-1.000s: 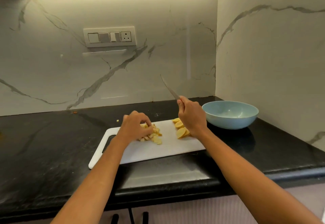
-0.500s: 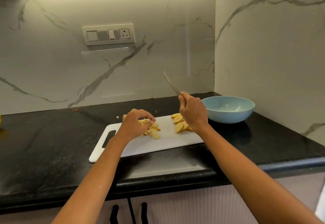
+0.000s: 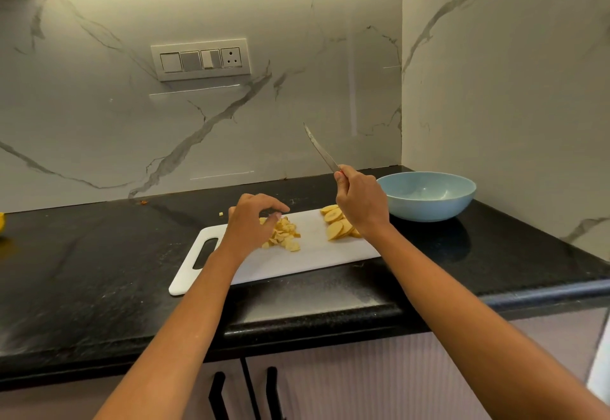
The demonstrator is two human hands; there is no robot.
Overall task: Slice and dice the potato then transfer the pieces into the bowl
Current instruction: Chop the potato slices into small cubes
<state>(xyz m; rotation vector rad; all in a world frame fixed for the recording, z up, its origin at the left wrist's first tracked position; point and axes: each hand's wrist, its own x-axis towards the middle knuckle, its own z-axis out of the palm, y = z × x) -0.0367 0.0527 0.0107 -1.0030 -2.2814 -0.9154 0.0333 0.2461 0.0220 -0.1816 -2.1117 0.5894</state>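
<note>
Marble-veined walls are meeting in a corner behind a black stone worktop [image 3: 99,271], which is carrying a white cutting board [image 3: 313,254] and, just beside its right end, a pale blue bowl [image 3: 425,195] sitting empty. Diced potato pieces [image 3: 284,236] are lying heaped at mid-board; uncut potato slices [image 3: 336,225] are fanning out near the right end. The left hand [image 3: 251,225] is hovering over the dice, fingers loosely curled, seemingly gripping nothing. The right hand [image 3: 361,202] is clenching the handle of a knife [image 3: 321,149], blade pointing up and away. Pieces are likely handling as light, firm, wet and slippery, apt to scatter; scooping from beneath or sliding with the flat of the blade is looking safer than pinching.
</note>
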